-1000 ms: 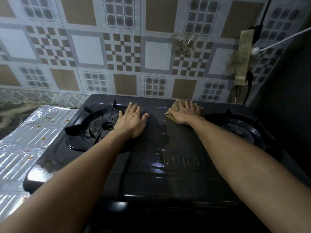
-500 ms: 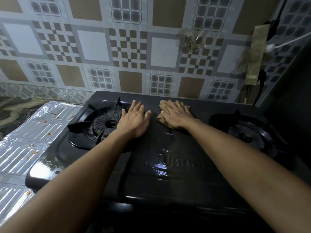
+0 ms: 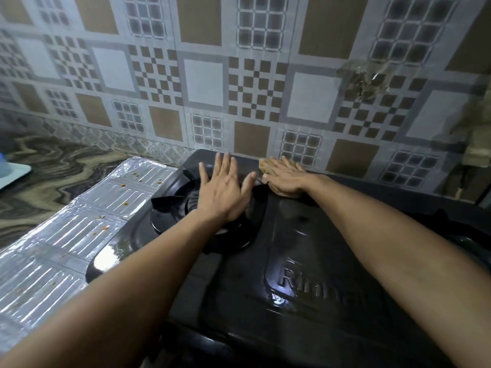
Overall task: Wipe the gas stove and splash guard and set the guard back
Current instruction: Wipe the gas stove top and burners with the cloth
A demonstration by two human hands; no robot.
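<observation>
Wiping is mid-way, we judge: our right hand [image 3: 285,176] lies flat, fingers together, pressing a tan folded cloth [image 3: 265,166] onto the back edge of the black enamel two-burner gas stove [image 3: 305,261], just beside the wall. Our left hand [image 3: 224,192] is spread open, palm down, gripping nothing, resting over the left burner's black pan support [image 3: 170,201] to steady the stove. The two hands sit close, thumbs near but apart.

Wet sheen shows on the stove's centre panel by the embossed logo and on its front left corner, so we take those parts as already wiped. The right burner area is mostly out of view, so we cannot tell its state.

The silver ribbed foil splash guard [image 3: 66,235] lies flat on the surface left of the stove, touching its side. Orange food specks dot it, so it looks unwiped. Guard cleaning and setting it back are left.

The surface [image 3: 53,166] is brown marble-pattern stone. A pale blue item [image 3: 10,172] sits at its far left edge, too cropped to name. The patterned brown-and-grey tile wall [image 3: 207,83] stands behind, with a greasy smear [image 3: 364,83] upper right. The room is dim.
</observation>
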